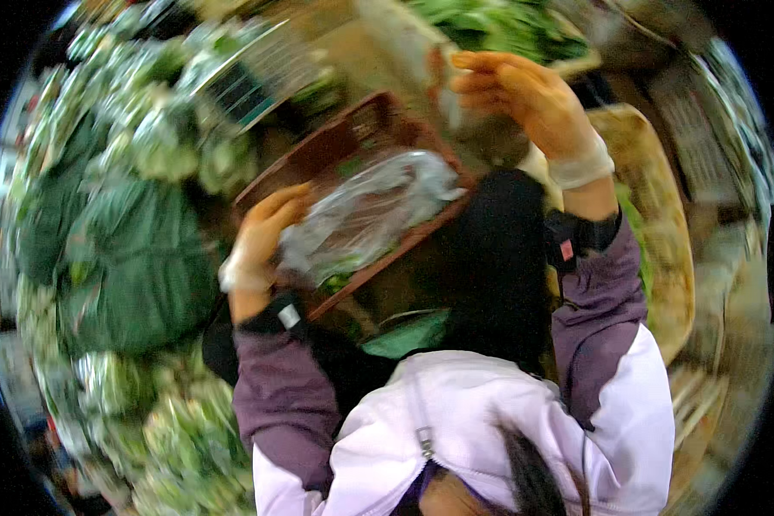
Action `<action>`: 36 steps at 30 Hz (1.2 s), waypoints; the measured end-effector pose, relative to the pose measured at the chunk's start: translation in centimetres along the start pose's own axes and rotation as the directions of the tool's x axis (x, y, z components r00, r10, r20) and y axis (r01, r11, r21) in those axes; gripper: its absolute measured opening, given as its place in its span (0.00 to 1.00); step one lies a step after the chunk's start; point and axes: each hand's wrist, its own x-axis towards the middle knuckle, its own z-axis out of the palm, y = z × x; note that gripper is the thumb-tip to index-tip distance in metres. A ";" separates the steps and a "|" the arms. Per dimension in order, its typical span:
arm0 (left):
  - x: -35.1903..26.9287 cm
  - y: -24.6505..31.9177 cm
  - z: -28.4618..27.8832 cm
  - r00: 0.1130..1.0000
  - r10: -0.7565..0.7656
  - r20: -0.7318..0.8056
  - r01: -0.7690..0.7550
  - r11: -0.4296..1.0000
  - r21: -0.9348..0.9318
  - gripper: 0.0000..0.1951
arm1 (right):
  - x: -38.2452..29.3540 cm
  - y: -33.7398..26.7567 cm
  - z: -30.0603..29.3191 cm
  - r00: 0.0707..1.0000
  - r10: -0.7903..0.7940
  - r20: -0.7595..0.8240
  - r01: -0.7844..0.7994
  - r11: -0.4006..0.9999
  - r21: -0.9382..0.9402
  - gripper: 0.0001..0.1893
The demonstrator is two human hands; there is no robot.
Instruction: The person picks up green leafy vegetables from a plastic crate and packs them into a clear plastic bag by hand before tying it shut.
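Observation:
A reddish-brown plastic crate lies tilted before me, with a clear plastic bag and some green leaves inside. My left hand, in an orange glove, is at the crate's left end, its fingers by the bag; blur hides whether they grip it. Beyond the crate's right end my right hand, gloved too, is raised with its fingers stretched forward. Something reddish and whitish, too blurred to name, lies just left of its fingertips; whether the fingers touch it is unclear.
Heaps of bagged leafy vegetables and a dark green cloth-like bundle fill the left. Leafy greens sit in a container at the top. A yellowish tub stands beside my right arm. A printed box or panel is at the upper left.

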 end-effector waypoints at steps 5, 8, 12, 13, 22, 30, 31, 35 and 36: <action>-6.2 0.8 2.5 0.986 0.052 -0.157 -0.062 0.996 -0.064 0.20 | -22.1 -0.9 -7.5 0.887 0.059 -0.458 -0.193 0.948 -0.251 0.15; -8.6 -1.3 4.3 0.998 0.014 -0.058 -0.016 1.000 -0.026 0.22 | -34.9 0.6 -9.9 0.735 0.425 -0.528 -0.662 0.617 -0.426 0.17; -3.1 -1.4 5.9 0.988 -0.134 0.075 0.137 0.990 -0.040 0.24 | -40.1 1.9 -8.4 0.522 0.452 -0.724 -0.852 0.326 -0.410 0.18; -2.5 -1.2 7.1 0.989 -0.130 0.066 0.134 0.989 -0.058 0.23 | -40.4 2.0 -8.8 0.500 0.488 -0.715 -0.866 0.277 -0.416 0.18; 2.3 10.6 24.3 0.957 0.143 0.253 -0.161 0.985 0.055 0.15 | -27.8 15.8 -21.4 0.333 0.797 -0.504 -0.758 0.544 0.360 0.34; 9.5 12.7 39.6 0.677 0.019 0.736 -0.514 0.728 0.454 0.19 | -21.1 23.4 -22.4 0.070 0.644 -0.762 -0.662 0.601 0.448 0.31; 11.3 11.7 40.9 0.690 0.038 0.723 -0.551 0.674 0.491 0.24 | -21.1 22.4 -22.5 0.091 0.663 -0.743 -0.710 0.566 0.418 0.30; 19.0 6.5 45.8 0.778 0.216 0.590 -0.610 0.486 0.626 0.39 | -22.6 21.3 -19.7 0.280 0.398 -0.873 -0.527 0.824 0.207 0.24; 20.2 4.5 46.4 0.794 0.163 0.586 -0.570 0.535 0.623 0.41 | -22.9 21.3 -18.9 0.309 0.342 -0.887 -0.527 0.838 0.139 0.25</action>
